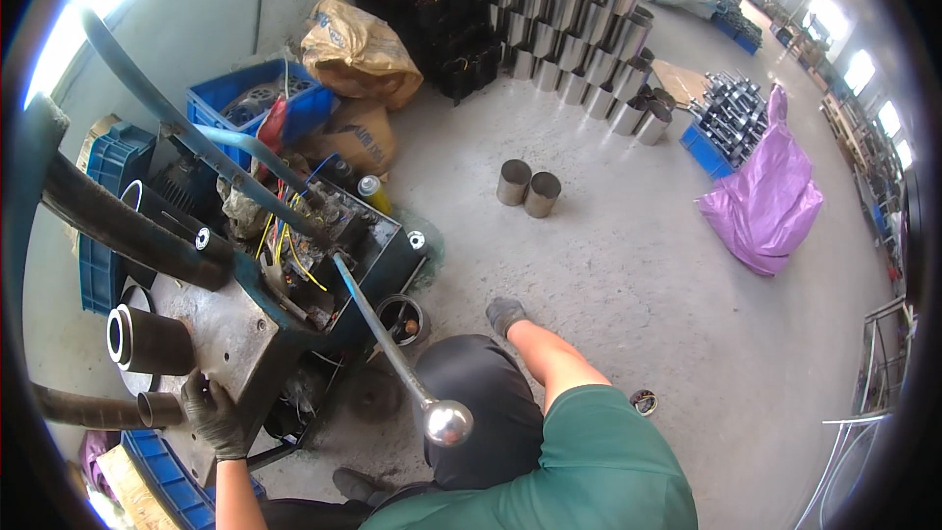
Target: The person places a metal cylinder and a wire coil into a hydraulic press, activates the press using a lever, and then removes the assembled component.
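Observation:
My left hand [213,420], in a dark glove, rests against the steel plate [208,319] of a machine, with its fingers stretched out. Its fingertips lie beside a short metal sleeve [160,409] at the end of a lower bar; whether they touch it is unclear. Above that hand, a thick cylinder [152,341] with a pale ring at its end sticks out from the plate. My right hand [506,315], gloved too, reaches past my knee over the floor. Its fingers are mostly hidden, and nothing shows in it.
A lever with a shiny ball knob [448,423] juts over my lap. Loose wires fill the machine's open box [339,226]. Two metal cylinders [528,188] stand on the floor ahead, before stacked cylinders [574,20]. A purple sack [770,201] lies right; a blue crate [312,103] stands left.

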A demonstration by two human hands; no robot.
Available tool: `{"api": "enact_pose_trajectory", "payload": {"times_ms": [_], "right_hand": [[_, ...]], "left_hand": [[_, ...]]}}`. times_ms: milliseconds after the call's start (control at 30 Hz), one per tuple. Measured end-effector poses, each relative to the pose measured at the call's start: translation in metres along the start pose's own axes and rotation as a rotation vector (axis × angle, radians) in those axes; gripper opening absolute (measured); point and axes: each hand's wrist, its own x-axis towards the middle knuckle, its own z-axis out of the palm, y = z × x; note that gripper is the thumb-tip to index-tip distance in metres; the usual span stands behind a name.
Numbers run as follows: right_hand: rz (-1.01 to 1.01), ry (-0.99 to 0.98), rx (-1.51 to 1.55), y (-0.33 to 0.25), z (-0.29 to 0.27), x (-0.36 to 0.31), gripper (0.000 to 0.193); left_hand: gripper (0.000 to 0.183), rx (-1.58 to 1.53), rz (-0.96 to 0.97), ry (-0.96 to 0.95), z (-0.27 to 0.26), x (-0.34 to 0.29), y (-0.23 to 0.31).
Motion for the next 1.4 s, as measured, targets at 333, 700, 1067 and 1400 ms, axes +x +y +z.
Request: {"api": "enact_pose_trajectory", "payload": {"times_ms": [333,700,1067,1400], "right_hand": [[-0.353,-0.035,0.123,0.012,0.024,-0.099,0.029],[-0.681,-0.111,-0.217,-0.091,-0.324,-0.045,0.03],[-1.34,0.084,-0.24,-0.358,-0.304,-0.215,0.021],[-1.532,0.969,0.64,-0.522,-0.44,-0.275,0.018]], "left_hand": [[0.031,-0.101,0.022,0.06,0.001,0.005,-0.001],[0.033,-0.099,-0.049,0.123,-0.033,-0.002,-0.001],[0.029,-1.045,-0.508,0.262,-0.076,0.019,0.016],[0.03,-1.449,-0.654,0.453,-0.134,0.018,0.007]]}}
